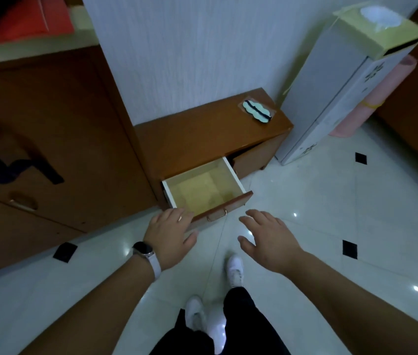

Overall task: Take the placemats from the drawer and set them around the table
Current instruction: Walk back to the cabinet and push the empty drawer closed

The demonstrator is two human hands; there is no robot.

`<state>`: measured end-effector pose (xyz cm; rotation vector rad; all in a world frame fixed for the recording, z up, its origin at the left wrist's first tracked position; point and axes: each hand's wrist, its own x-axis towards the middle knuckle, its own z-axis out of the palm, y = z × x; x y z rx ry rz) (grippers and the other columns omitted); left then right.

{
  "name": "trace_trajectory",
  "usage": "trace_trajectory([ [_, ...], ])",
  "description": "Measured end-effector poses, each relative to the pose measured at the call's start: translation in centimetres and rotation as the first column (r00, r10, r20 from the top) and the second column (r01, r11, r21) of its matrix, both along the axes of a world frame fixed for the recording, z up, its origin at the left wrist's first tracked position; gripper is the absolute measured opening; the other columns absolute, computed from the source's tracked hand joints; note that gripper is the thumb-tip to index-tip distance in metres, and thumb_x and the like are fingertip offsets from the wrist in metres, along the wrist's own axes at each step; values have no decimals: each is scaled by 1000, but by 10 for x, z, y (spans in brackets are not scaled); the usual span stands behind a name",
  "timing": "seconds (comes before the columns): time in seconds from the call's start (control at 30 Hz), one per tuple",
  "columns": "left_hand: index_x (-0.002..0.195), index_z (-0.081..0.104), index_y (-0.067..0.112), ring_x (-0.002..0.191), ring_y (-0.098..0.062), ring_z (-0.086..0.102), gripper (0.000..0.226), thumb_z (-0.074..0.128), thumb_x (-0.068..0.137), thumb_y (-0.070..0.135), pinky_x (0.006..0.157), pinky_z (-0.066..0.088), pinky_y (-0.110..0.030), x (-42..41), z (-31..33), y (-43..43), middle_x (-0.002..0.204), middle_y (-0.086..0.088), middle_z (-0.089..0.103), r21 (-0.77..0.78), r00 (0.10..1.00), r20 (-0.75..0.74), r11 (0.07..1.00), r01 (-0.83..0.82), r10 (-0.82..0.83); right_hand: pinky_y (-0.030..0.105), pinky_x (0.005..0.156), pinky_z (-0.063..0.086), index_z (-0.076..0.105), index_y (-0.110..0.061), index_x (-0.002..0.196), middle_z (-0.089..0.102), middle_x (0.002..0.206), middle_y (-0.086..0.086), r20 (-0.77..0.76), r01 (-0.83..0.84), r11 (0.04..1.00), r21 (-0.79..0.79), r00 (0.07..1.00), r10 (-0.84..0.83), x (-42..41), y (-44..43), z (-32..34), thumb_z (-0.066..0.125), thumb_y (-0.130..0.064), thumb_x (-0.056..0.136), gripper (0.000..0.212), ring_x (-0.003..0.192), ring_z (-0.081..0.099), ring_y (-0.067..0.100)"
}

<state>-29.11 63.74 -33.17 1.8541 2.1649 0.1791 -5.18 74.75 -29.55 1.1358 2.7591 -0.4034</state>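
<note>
Left hand: the left hand (pixel 169 234), a watch (pixel 142 248) on its wrist, reaches forward palm down over the drawer's front left corner, fingers loose and spread, gripping nothing; touching the wood or just above it, I cannot tell
Drawer: the drawer (pixel 202 188) stands open out of the low cabinet (pixel 202 139) and shows only its bare pale bottom, with its handle (pixel 216 215) on the front between the two hands
Placemats: none to be seen in the drawer or in either hand, so where they are I cannot say
Right hand: the right hand (pixel 266 235) hangs over the floor (pixel 330 201) just right of the handle, palm down, fingers relaxed and apart, empty
My read: both arms stretched out low, placed to reach in or push the front shut
Cabinet top: near its back right corner lies a flat pale blue packet (pixel 257 110); what it holds I cannot tell
Far right: a tall box (pixel 330 98) leans by the wall
</note>
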Motion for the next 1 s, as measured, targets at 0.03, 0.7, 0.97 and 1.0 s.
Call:
trace_trajectory([
  [0.03,118,64,19,103,-28,62,49,44,84,49,82,50,-41,0,-10,1,116,-4,66,-21,1000,11,1000,-10,10,42,93,47,58,-18,127,57,133,5,11,-4,1000,-6,1000,4,-2,5,-11,35,-53,85,59,120,54,27],
  [0.7,149,37,18,138,-36,36,67,43,87,43,105,36,-49,2,-291,81,154,-12,36,-269,994,52,960,-78,96,44,98,43,52,-13,134,53,139,11,22,-84,994,-72,996,86,-41,109,-310,57,-38,86,53,126,49,29],
  [0.97,156,5,28,150,-28,5,69,38,98,46,118,13,-46,-4,-357,96,165,-2,1,-328,993,-8,937,-116,120,51,110,32,49,-12,138,50,141,14,9,-115,992,52,993,115,-56,150,-375,56,-40,89,58,132,43,34],
  [1.0,156,5,29,150,-28,5,69,38,99,45,118,12,-46,-6,-363,97,165,-2,1,-329,993,-11,937,-117,120,51,110,31,49,-13,139,49,142,14,18,-128,990,55,992,127,-59,153,-382,55,-41,89,58,134,42,34],
])
